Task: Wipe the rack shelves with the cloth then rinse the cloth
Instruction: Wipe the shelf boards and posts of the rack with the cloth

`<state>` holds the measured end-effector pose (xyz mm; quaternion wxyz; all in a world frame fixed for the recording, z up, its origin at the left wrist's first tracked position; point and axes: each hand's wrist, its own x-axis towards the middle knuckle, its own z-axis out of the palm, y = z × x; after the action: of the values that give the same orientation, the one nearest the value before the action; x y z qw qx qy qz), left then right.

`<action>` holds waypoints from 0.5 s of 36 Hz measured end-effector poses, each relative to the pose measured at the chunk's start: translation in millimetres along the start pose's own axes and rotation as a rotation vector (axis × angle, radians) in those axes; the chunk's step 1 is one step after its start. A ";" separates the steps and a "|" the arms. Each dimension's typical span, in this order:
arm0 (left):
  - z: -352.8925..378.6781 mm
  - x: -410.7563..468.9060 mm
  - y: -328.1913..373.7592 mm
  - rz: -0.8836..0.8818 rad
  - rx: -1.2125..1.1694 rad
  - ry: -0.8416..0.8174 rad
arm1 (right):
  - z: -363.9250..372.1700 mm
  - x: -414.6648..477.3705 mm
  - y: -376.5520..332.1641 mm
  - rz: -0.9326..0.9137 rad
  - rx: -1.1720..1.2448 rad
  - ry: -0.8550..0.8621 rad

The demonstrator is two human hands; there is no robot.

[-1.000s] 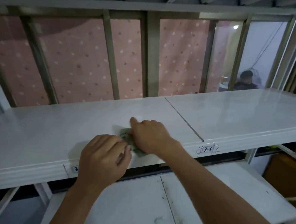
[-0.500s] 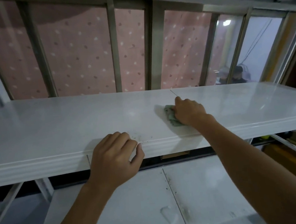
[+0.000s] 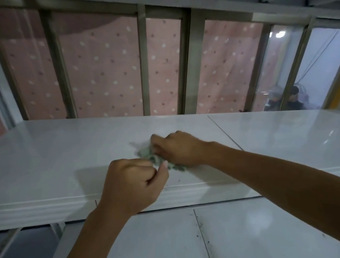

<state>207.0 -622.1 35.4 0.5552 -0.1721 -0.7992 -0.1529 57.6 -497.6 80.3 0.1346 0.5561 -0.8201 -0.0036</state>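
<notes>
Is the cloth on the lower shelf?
No, the right hand holds the crumpled green cloth on the upper white rack shelf.

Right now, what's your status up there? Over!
Status: right hand grips cloth on upper shelf. Beside it, left hand fisted at shelf edge, empty. No obstacle seen on shelf.

The right hand [image 3: 179,148] pressed a crumpled green-and-white cloth [image 3: 147,154] onto the white upper shelf [image 3: 42,163], with its fingers curled over the cloth, left of the seam [image 3: 225,132] between two shelf panels. The left hand [image 3: 133,183] rested in a loose fist at the shelf's front edge, its thumb tip just beside the cloth. Below lay a white lower shelf [image 3: 156,246] marked with dark specks. Behind the rack's metal bars [image 3: 187,64] hung a pink dotted curtain [image 3: 104,72].
</notes>
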 end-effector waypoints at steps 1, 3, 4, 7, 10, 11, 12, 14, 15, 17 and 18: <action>-1.3 0.0 0.1 -0.011 -0.014 0.017 | -0.9 -5.8 -8.1 -0.119 0.018 0.040; -2.0 0.1 -0.5 -0.036 -0.022 0.025 | -3.5 -17.2 -17.9 -0.291 0.050 0.120; -2.0 -0.1 -1.5 -0.050 -0.021 0.017 | -5.1 -21.5 -19.0 -0.331 0.066 0.150; -1.2 -1.5 -4.2 -0.085 0.008 -0.027 | -1.2 -26.9 -4.4 -0.283 0.057 0.176; -1.4 -2.5 -4.5 -0.124 0.003 -0.074 | 4.3 -26.3 25.3 0.049 -0.023 0.074; -1.3 -2.4 -4.0 -0.136 -0.004 -0.088 | 5.0 -25.9 38.7 0.210 -0.038 0.037; -1.4 -2.8 -3.9 -0.149 -0.012 -0.098 | 4.8 -25.7 53.1 0.368 -0.052 -0.001; -1.7 -4.5 -4.3 -0.179 -0.034 -0.108 | 7.0 -25.0 83.6 0.595 -0.093 -0.053; -1.7 -5.6 -4.1 -0.188 -0.043 -0.109 | 9.3 -23.4 98.0 0.666 -0.109 -0.065; -1.0 -6.8 -3.7 -0.193 -0.048 -0.105 | 16.8 -17.3 125.1 0.761 -0.128 -0.071; -0.6 -6.7 -3.4 -0.195 -0.048 -0.098 | 21.6 -12.0 137.4 0.791 -0.131 -0.073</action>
<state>208.2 -626.1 29.1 0.4936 -0.1141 -0.8345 -0.2167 -68.3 -437.3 78.3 0.1317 0.1872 -0.9732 -0.0236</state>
